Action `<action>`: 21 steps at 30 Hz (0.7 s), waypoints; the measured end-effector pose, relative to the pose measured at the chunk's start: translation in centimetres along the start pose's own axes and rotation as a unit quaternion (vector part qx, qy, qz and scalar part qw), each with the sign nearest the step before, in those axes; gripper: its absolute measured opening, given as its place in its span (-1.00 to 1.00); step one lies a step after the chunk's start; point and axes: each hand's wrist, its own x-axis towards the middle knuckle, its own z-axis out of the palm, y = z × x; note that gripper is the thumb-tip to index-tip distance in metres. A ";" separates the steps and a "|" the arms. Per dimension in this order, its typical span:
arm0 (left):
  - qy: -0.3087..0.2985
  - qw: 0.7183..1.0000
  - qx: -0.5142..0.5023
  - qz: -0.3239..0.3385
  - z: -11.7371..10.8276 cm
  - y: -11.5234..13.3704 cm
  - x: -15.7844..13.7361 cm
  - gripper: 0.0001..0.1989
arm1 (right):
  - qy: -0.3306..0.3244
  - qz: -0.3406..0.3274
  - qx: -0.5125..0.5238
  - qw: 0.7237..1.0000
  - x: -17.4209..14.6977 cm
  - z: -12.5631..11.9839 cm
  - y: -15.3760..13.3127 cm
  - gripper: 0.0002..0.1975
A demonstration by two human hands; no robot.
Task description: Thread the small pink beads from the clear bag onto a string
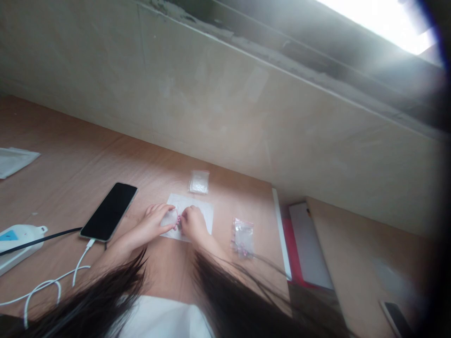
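My left hand (157,220) is closed around a small clear plastic bag (169,218), with thumb and fingertips at its edges. Small pink beads (178,219) show at the bag's right side. My right hand (193,222) is curled in a pinch on these beads; its fingertips are partly hidden, so how many it grips is unclear. Both hands are just over a white paper sheet (208,211) on the wooden table.
A clear packet (199,181) lies behind the sheet, and a bag with pink beads (243,237) to its right. On the left are a phone (108,211) with a white cable (81,263), a power strip (21,239) and a white packet (17,160). A wall (211,103) borders the table.
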 end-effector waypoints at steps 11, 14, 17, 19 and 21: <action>0.007 1.000 -0.017 0.000 -0.2 -0.1 0.0 -0.57 | 0.034 0.034 0.076 0.996 -0.3 -0.7 -1.0 -0.91; -0.005 0.999 -0.044 -0.003 -1.0 0.3 -0.3 -0.57 | 0.009 0.063 0.022 0.998 -0.1 -0.2 -1.2 -0.90; -0.002 0.998 -0.061 -0.001 -1.1 0.2 -0.5 -0.55 | -0.014 0.077 -0.015 0.997 0.1 0.0 -1.7 -0.91; 0.003 0.998 -0.061 0.004 -1.0 0.0 -0.5 -0.55 | -0.023 0.079 -0.038 0.996 0.3 0.1 -2.1 -0.91; 0.006 0.998 -0.056 0.010 -0.8 -0.1 -0.5 -0.56 | -0.024 0.075 -0.049 0.996 0.4 0.1 -2.4 -0.90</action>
